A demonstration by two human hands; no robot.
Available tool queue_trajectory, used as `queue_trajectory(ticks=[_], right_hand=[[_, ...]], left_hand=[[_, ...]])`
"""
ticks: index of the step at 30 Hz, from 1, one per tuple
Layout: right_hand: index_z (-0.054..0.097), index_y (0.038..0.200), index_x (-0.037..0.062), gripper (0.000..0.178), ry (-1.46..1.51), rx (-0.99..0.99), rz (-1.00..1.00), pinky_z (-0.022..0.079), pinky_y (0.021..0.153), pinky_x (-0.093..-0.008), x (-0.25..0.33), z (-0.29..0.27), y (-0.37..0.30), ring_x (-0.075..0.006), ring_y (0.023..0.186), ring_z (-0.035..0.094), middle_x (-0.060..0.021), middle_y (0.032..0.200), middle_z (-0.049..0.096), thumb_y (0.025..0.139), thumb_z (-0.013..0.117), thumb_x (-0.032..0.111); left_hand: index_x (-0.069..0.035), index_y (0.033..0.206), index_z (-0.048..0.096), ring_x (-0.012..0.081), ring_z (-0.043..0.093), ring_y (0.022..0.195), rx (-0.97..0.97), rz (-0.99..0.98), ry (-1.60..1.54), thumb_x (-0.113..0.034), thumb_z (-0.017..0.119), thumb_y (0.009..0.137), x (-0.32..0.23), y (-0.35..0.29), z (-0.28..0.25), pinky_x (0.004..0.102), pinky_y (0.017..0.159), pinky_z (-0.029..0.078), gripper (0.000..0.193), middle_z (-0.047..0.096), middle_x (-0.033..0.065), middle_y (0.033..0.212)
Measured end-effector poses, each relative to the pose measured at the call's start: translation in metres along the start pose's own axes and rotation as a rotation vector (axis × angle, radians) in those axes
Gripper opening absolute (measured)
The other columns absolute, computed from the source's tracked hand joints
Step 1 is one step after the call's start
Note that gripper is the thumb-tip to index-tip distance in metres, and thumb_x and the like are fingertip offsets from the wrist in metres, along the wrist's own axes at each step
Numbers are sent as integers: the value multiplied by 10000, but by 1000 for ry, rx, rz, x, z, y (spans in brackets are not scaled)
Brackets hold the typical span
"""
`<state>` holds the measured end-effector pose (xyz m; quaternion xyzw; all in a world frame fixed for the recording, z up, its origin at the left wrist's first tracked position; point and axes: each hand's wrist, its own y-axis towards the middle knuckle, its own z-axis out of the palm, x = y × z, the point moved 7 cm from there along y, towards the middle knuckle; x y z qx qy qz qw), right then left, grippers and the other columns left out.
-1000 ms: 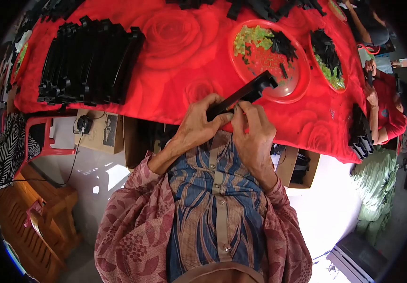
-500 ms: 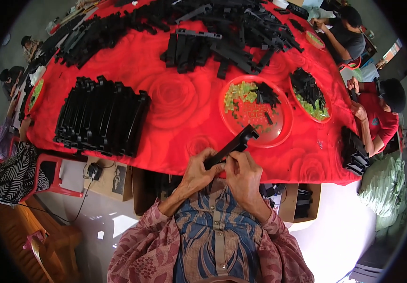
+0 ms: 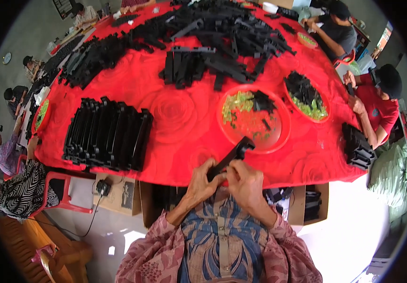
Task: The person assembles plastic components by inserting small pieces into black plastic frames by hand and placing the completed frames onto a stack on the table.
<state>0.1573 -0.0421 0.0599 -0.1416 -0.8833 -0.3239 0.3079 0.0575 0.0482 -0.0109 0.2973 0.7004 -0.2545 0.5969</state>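
Both my hands meet on one long black plastic part (image 3: 234,155) with a hooked far end, held slanting over the table's front edge. My left hand (image 3: 202,183) wraps round its near end. The fingers of my right hand (image 3: 245,181) are pinched against its side; whether a small piece sits between them is hidden. Just beyond the part's tip lies a round red plate (image 3: 279,137) with yellow-green bits (image 3: 237,103) and small black pieces (image 3: 263,101). To the left, a neat row of similar black parts (image 3: 106,134) stands close together.
A red flowered cloth (image 3: 170,111) covers the table. Heaps of black parts (image 3: 213,61) fill its far side. A second red plate (image 3: 327,111) lies to the right, near a person in red (image 3: 378,108). Below the edge are cardboard boxes (image 3: 121,193) and a red chair (image 3: 57,188).
The view has tilted upward a little, so the table sits lower in the picture. My hands keep the same hold on the black part.
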Motion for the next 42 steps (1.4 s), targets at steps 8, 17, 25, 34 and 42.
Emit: queue_trajectory(ticks=[8, 17, 25, 34, 42], right_hand=[[554, 823, 42, 93, 92, 73, 215, 452, 474, -428, -23, 11, 13, -341, 539, 614, -156, 606, 593, 802, 644, 36], [422, 907, 53, 247, 26, -33, 119, 431, 443, -449, -23, 25, 4, -356, 499, 579, -148, 575, 529, 836, 658, 35], [453, 965, 31, 287, 76, -31, 125, 466, 480, -411, -22, 26, 0, -320, 540, 602, -138, 645, 571, 821, 699, 64], [418, 1292, -56, 507, 586, 21, 403, 505, 756, -378, -37, 35, -3, -292, 871, 635, -208, 982, 631, 856, 636, 82], [403, 1316, -48, 459, 464, 77, 496, 491, 803, -418, -38, 41, -10, -345, 874, 629, -219, 981, 627, 903, 532, 104]], left_hand=[[17, 912, 561, 191, 528, 534, -133, 97, 79, -111, 661, 830, -1, 9, 0, 354, 516, 411, 182, 554, 185, 645], [59, 917, 580, 188, 553, 503, -194, 53, 83, -85, 582, 835, 0, 5, 0, 342, 492, 420, 165, 563, 178, 619], [65, 945, 580, 209, 578, 556, -212, 62, 116, -102, 580, 865, 0, 6, -2, 352, 538, 445, 185, 570, 179, 639], [57, 970, 562, 295, 613, 602, -244, 96, 123, -103, 561, 899, -5, 2, -1, 386, 560, 457, 174, 597, 200, 685], [18, 1085, 516, 386, 674, 745, -229, 117, 231, -139, 583, 919, -2, -5, 7, 457, 601, 482, 239, 638, 267, 806]])
